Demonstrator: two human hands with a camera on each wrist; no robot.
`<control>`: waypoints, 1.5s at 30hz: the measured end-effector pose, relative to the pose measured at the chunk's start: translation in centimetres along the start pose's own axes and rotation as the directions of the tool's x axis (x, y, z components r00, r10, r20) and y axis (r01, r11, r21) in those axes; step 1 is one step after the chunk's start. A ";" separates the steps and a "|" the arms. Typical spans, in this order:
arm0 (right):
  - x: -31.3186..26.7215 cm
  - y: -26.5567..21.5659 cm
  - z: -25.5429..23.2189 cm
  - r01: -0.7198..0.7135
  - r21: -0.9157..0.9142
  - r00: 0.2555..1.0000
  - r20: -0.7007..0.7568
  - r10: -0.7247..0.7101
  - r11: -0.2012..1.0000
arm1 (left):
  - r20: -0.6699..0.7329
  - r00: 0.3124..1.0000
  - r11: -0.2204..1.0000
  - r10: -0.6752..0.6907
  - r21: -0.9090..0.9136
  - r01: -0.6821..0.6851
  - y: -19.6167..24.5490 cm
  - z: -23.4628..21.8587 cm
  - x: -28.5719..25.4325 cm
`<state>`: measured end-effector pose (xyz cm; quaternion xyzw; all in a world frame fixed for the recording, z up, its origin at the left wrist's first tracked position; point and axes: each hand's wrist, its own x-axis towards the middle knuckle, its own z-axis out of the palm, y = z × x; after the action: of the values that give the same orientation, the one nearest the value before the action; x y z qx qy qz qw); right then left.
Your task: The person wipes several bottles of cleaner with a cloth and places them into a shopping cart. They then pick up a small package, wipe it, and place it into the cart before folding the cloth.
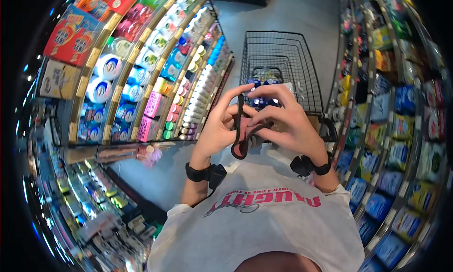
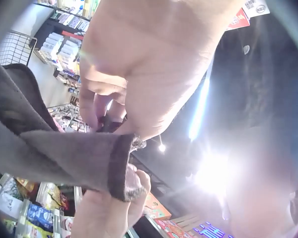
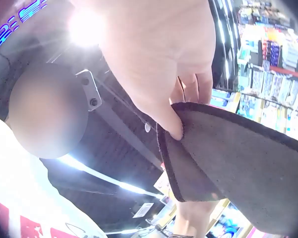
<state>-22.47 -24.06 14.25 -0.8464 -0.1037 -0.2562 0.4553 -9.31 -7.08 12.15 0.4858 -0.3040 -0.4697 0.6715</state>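
Note:
Both hands hold a soft cloth strip with dark edging, in front of the chest. Its surface looks pinkish in the head view and grey in the wrist views. My left hand grips one side of the strip, thumb and fingers bent about it. On the other side, my right hand pinches the cloth, its upper fingers arched. In the left wrist view the cloth is folded over, with a frayed-looking end near the fingers. The right thumb presses on the edged corner of the cloth in the right wrist view.
A black wire shopping cart stands just ahead, with dark blue packages in it. Shelves of bottles and tubs line the left side. Racks of bagged goods rise along the right. Grey floor stretches beyond the cart.

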 end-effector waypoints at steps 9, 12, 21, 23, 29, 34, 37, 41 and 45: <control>0.5 4.7 2.5 -0.392 0.569 0.903 0.387 0.185 0.723 | -0.568 0.815 0.989 0.113 0.144 -0.037 -4.6 0.9 -3.8; 1.0 3.5 4.5 -0.429 0.582 0.876 0.456 0.160 0.690 | -0.554 0.825 0.989 0.108 0.142 -0.035 -4.8 0.5 -6.5; 1.3 -2.7 11.9 -0.557 0.613 0.762 0.646 0.049 0.560 | -0.828 0.506 0.963 0.241 0.268 -0.020 -6.2 0.0 -15.9; 0.7 -4.3 14.8 -0.662 0.526 0.660 0.747 0.082 0.535 | -0.804 0.555 0.972 0.213 0.231 -0.039 -6.1 -1.1 -19.8; -0.8 -10.3 25.1 -0.579 0.579 0.737 0.672 0.065 0.574 | -0.750 0.612 0.953 0.251 0.082 -0.291 -4.4 -3.2 -32.1; -1.5 -14.4 31.6 -0.526 0.661 0.835 0.523 0.173 0.535 | -0.793 0.547 0.954 0.267 0.136 -0.268 -5.4 -4.4 -40.1; -0.8 -17.7 33.8 -0.513 0.645 0.846 0.493 0.204 0.566 | -0.767 0.511 0.918 0.387 0.271 -0.289 -5.5 -3.9 -42.7; -0.7 -16.9 35.8 -0.428 0.506 0.841 0.525 0.126 0.749 | -0.904 0.359 0.950 0.231 0.130 -0.285 -7.3 -5.9 -45.3; 0.4 -18.3 36.6 -0.460 0.484 0.797 0.595 0.106 0.744 | -0.878 0.287 0.895 0.382 0.276 -0.350 -6.4 -7.4 -47.7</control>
<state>-17.19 16.34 10.99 -0.6964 -0.1663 0.1110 0.6893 -22.89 39.22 5.87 0.5893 0.0090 0.0491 0.8063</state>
